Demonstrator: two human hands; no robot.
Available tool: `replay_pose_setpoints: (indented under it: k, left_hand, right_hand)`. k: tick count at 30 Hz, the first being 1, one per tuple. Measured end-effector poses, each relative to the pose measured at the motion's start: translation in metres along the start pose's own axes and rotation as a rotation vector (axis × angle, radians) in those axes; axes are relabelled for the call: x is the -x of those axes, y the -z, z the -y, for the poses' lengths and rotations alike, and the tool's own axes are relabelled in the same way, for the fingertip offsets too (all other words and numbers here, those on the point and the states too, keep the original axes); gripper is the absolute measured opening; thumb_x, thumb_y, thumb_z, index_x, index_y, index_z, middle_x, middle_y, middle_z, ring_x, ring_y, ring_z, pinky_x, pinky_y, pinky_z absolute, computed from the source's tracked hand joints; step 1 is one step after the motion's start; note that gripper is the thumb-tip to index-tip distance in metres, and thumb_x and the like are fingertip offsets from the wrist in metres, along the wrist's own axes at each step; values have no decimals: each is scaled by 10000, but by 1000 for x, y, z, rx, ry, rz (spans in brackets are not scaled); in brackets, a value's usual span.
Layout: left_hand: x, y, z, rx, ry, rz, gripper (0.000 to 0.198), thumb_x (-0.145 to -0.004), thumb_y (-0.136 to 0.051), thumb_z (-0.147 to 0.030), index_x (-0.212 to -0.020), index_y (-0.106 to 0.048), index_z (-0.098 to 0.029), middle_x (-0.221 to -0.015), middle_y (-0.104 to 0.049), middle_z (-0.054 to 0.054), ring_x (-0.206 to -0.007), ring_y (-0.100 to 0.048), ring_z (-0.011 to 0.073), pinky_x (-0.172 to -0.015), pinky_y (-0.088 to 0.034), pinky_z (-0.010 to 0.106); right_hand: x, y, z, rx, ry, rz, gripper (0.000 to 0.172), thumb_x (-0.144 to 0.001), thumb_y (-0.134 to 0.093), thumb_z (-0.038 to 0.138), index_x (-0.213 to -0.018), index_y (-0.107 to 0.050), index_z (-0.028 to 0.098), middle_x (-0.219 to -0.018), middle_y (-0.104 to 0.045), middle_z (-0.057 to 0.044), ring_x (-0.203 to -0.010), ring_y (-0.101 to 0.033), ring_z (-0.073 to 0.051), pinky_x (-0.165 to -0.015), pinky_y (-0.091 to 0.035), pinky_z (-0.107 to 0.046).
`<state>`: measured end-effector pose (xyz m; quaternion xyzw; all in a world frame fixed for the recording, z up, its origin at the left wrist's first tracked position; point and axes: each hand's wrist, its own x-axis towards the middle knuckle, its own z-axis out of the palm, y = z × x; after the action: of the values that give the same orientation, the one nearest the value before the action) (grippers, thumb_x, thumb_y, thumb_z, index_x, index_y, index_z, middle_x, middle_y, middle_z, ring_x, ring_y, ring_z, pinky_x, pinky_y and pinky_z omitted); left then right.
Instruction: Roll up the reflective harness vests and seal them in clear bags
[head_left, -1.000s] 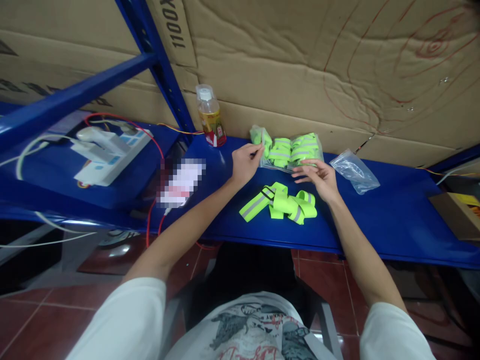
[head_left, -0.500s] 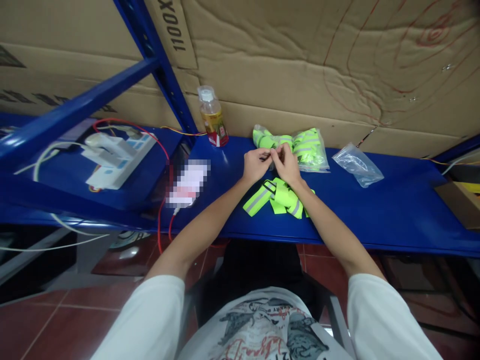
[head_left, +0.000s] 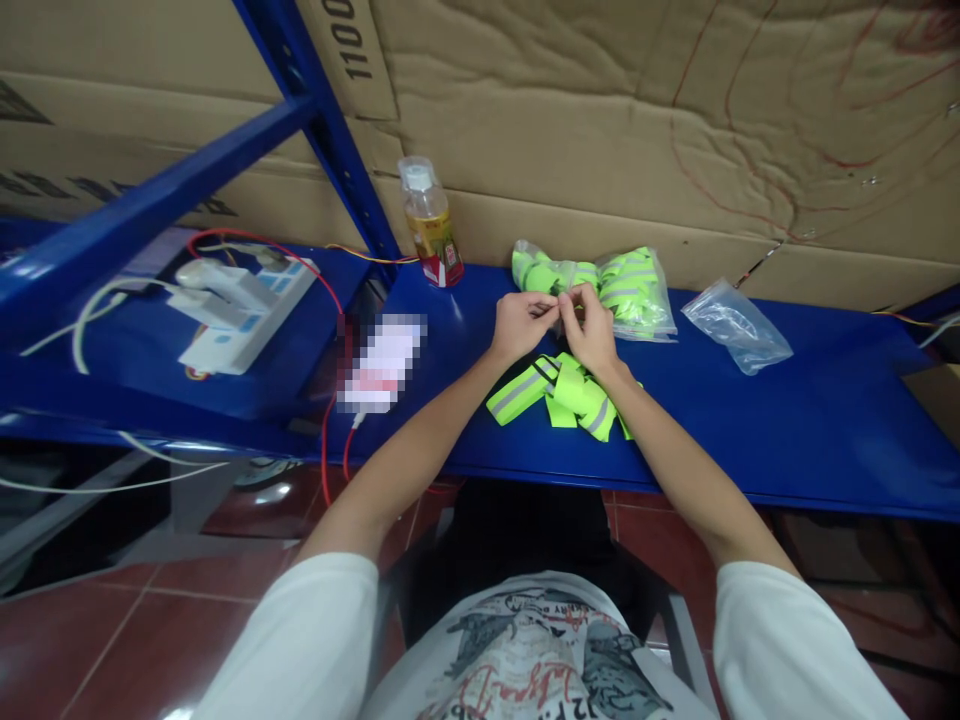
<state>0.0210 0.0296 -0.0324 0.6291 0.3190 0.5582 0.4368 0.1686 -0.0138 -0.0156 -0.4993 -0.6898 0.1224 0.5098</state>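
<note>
My left hand [head_left: 519,326] and my right hand [head_left: 591,328] meet over the shelf, fingertips pinched together. Whatever lies between the fingertips is too small or hidden to make out. Right behind them are clear plastic bags of fluorescent yellow straps with grey reflective stripes: a left bag [head_left: 536,268], partly covered by my fingers, and a right bag [head_left: 637,290]. Between my forearms and nearer to me lies a loose folded yellow reflective strap [head_left: 517,392] with a black buckle [head_left: 546,372]. My right forearm partly hides its right end.
An empty-looking clear plastic bag [head_left: 739,328] lies to the right on the blue shelf [head_left: 840,430]. At the left are a bottle [head_left: 433,235], a blurred-out phone [head_left: 384,362] on a red cable [head_left: 325,455], a white power strip [head_left: 247,320] and a blue upright [head_left: 330,130]. Cardboard [head_left: 525,150] stands behind.
The camera view has shifted slightly, so everything sits a little differently in frame. Both hands stay pinched together in front of the bags; the loose strap lies in the same place.
</note>
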Motion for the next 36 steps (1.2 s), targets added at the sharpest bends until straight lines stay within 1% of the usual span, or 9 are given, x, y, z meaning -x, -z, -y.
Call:
replay_pose_setpoints:
  k: [3,7,13,17,22,25,28,32,36]
  left_hand:
    - [-3,1,5,108,49,54,302,-788,-901,-438,-861,-826,-154,-786,-808,55,-685,-762,171,-679,-627,293]
    - [-5,6,9,170,89,93,359,-741,-938,-467,-866,-827,-149,-795,-806,52,-703,-765,172,-731,-655,324]
    - [-8,19,11,202,131,156,434,-697,-963,-509,-898,-836,-146,-807,-806,54,-729,-764,170,-768,-670,341]
    - [-9,23,9,186,135,192,483,-720,-933,-586,-923,-830,-160,-795,-802,46,-730,-758,157,-747,-658,311]
    - [-4,18,5,114,81,139,389,-796,-873,-537,-874,-789,-166,-759,-777,37,-688,-728,139,-720,-621,280]
    - [1,16,1,-53,2,103,267,-842,-808,-440,-857,-764,-177,-798,-777,43,-718,-726,142,-742,-598,275]
    - [5,15,-4,-247,-87,79,148,-868,-746,-347,-871,-744,-199,-842,-778,40,-748,-722,151,-748,-577,275]
    - [8,15,-8,-341,-123,20,54,-821,-732,-252,-823,-690,-219,-807,-742,16,-727,-692,151,-742,-561,276]
    - [5,20,-10,-364,-109,-79,110,-767,-735,-195,-770,-631,-229,-774,-688,-13,-708,-654,141,-727,-548,265]
  right_hand:
    - [0,2,-1,16,12,3,399,-1091,-479,632,-978,-571,261,-823,-687,-22,-713,-670,-185,-703,-546,-349]
    - [0,4,-3,-32,24,11,370,-1073,-549,599,-973,-619,250,-849,-756,-34,-751,-726,-198,-725,-583,-334]
    - [3,4,-10,-46,16,27,364,-1046,-603,575,-1053,-724,232,-932,-827,-51,-792,-780,-217,-719,-619,-330]
    - [3,3,-12,-15,14,3,401,-1043,-594,571,-1054,-779,216,-943,-842,-62,-780,-783,-225,-729,-629,-343]
    - [3,1,-13,-25,2,9,363,-1024,-606,536,-1041,-806,234,-960,-852,-59,-845,-810,-255,-809,-652,-389]
    - [3,-1,-13,-48,-35,12,295,-979,-651,495,-991,-799,241,-947,-850,-51,-864,-813,-269,-855,-655,-421]
    - [3,-1,-11,-43,-69,9,228,-926,-691,445,-913,-776,233,-876,-834,-43,-813,-799,-258,-831,-639,-405]
    - [3,-1,-9,-39,-93,-16,124,-860,-701,346,-822,-723,230,-791,-801,-23,-752,-770,-232,-784,-610,-368]
    - [-1,1,-10,-62,-113,-82,91,-802,-709,315,-778,-675,234,-742,-767,-7,-706,-738,-213,-746,-589,-350]
